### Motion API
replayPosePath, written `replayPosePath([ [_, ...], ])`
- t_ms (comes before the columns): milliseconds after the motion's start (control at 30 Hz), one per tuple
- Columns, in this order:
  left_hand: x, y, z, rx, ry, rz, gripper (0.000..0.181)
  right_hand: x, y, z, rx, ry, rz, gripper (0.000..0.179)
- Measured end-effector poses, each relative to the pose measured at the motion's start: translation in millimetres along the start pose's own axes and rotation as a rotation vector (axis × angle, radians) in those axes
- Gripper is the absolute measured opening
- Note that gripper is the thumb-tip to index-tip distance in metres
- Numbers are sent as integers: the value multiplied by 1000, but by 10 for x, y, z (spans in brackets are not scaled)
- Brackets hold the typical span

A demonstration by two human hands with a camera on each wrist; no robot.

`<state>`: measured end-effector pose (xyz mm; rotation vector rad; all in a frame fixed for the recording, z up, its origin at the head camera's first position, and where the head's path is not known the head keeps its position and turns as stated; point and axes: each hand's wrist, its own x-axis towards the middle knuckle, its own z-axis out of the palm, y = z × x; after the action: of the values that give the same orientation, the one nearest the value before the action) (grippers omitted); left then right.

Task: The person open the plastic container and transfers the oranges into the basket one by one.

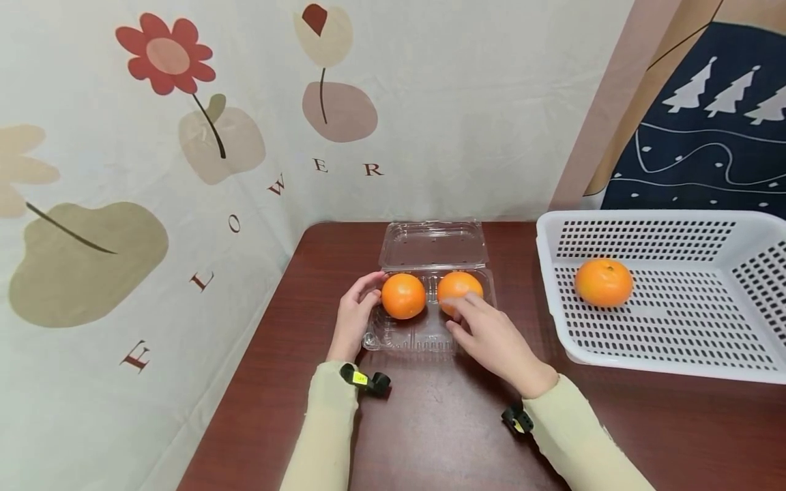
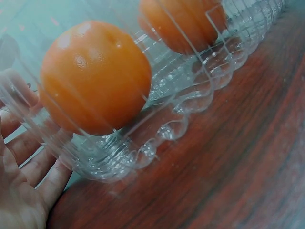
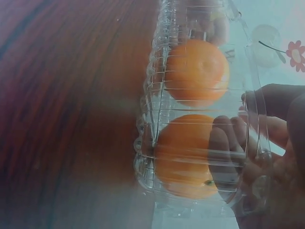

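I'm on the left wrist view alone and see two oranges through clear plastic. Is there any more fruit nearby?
Observer: Yes, the head view shows a third orange in the white basket.
Operator: And where's the right hand?
Observer: Its fingers are at the container's right-hand orange; the right hand reaches in from the near side.
Operator: Is the lid over the fruit?
Observer: No, the clear lid lies open on the container's far side.
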<state>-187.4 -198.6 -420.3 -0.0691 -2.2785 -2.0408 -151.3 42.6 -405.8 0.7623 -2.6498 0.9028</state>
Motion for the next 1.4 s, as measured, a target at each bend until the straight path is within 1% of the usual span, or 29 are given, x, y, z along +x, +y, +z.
replayPosePath([
  [133,4,2,-1,-1,1,-2,33,-1,-1,-4,-7,21,-11,23],
  [367,2,11,-2,-1,-3,-3,33,14,18,2,-9,177,-33,20],
  [433,1,14,-2,-4,-4,2,33,16,20,8,-17,206,-41,20],
  [500,1,14,-3,-8,-3,3,33,19,19,12,-29,218,-45,20],
  [767,0,7,-4,-8,1,2,33,27,22,21,-68,212,-63,21],
  [1000,8,5,0,-8,1,3,33,33,22,35,-109,155,-99,28],
  [1133,7,2,0,-17,4,9,33,31,38,49,-130,128,-96,33],
  [1400,-1,5,-2,-1,3,2,33,23,54,55,-170,119,-97,37],
])
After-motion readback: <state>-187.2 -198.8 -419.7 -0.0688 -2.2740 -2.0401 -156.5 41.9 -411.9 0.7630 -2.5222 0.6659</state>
